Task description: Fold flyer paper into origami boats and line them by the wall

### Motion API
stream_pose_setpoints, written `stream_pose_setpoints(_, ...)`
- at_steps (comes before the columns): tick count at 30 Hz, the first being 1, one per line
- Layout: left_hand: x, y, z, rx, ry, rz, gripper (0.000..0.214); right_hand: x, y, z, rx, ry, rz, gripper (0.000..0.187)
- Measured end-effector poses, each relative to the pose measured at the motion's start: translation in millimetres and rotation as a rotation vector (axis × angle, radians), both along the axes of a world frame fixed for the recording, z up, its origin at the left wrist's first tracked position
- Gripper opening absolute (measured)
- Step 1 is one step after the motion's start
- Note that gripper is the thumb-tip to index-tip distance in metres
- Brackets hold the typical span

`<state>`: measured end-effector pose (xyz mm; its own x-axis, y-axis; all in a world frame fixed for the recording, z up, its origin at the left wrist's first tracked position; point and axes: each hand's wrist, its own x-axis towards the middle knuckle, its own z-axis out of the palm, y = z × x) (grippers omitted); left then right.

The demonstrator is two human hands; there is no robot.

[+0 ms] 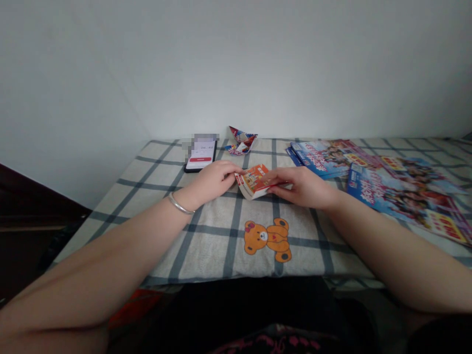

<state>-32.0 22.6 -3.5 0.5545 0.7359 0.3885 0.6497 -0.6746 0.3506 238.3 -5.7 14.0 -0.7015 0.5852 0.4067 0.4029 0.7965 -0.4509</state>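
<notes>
A folded piece of colourful printed paper, orange and white, lies on the checked cloth between my hands. My left hand, with a silver bangle on the wrist, pinches its left edge. My right hand presses and grips its right edge with closed fingers. Both hands rest low on the cloth surface.
A finished paper boat stands at the back by the wall. A phone with a lit screen lies left of it. Several colourful leaflets are spread at the right. An orange bear print marks the cloth near me.
</notes>
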Motion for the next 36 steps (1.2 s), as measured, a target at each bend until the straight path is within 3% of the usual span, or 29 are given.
stream_pose_setpoints(3, 1, -2, 0.6, -0.134, -0.121, 0.004, 0.034, -3, -2, -2.7, -0.108, 0.054, -0.027, 0.013)
stream_pose_setpoints(5, 4, -5, 1.8, -0.197, -0.175, -0.012, 0.031, -5, -2, -4.5, -0.095, 0.058, -0.056, 0.011)
stream_pose_setpoints(11, 18, -21, 5.0, -0.264, -0.329, -0.081, 0.031, -13, 1, -6.1, 0.022, 0.112, -0.149, 0.011)
stream_pose_setpoints(15, 23, -28, 5.0, -0.317, -0.405, -0.145, 0.034, -16, 2, -6.8, 0.202, 0.168, -0.177, 0.019)
stream_pose_setpoints(18, 26, -29, 2.0, -0.306, -0.44, -0.154, 0.032, -16, 3, -8.4, 0.266, 0.183, -0.257, 0.018)
stream_pose_setpoints(22, 27, -28, -5.0, -0.255, -0.487, -0.096, 0.027, -16, 7, -11.8, 0.131, 0.175, -0.228, 0.014)
stream_pose_setpoints(25, 28, -28, -8.0, -0.273, -0.457, -0.068, 0.034, -17, 11, -15.3, 0.124, 0.169, -0.26, 0.015)
stream_pose_setpoints(36, 30, -32, -1.0, -0.176, -0.371, -0.014, 0.021, -22, 7, -16.8, 0.112, 0.212, -0.274, 0.014)
